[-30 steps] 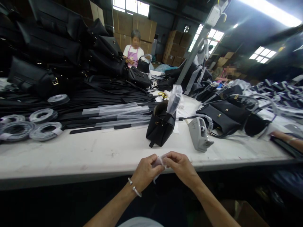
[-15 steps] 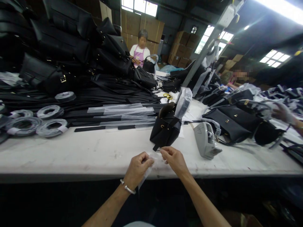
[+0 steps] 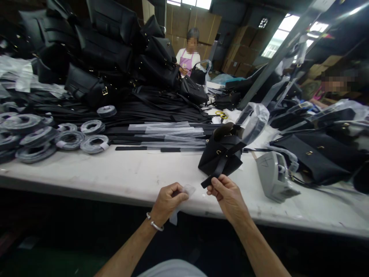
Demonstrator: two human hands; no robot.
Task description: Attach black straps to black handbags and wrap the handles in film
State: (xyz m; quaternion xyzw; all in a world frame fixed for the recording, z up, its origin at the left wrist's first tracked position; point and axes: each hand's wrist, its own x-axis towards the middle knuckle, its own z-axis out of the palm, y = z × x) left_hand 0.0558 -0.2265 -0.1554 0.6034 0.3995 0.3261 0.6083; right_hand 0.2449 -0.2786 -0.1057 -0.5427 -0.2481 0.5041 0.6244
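Observation:
Near the table's front edge, my left hand is closed on a thin clear plastic strip, whose tail hangs below the fingers. To its right, my right hand pinches the end of a black strap between thumb and fingers. That strap runs up across the front of a small black handbag with gold hardware, standing on the table. A clear plastic wrap covers the bag's handle, which rises at the upper right.
Rolls of plastic-wrapped strap lie at the left. Black bags are piled behind black straps. A grey tape dispenser stands right of the handbag, before more bags. A co-worker is across the table.
My right hand has moved from the plastic strip to the strap's end and now holds it. The left hand keeps the plastic. The view has turned left.

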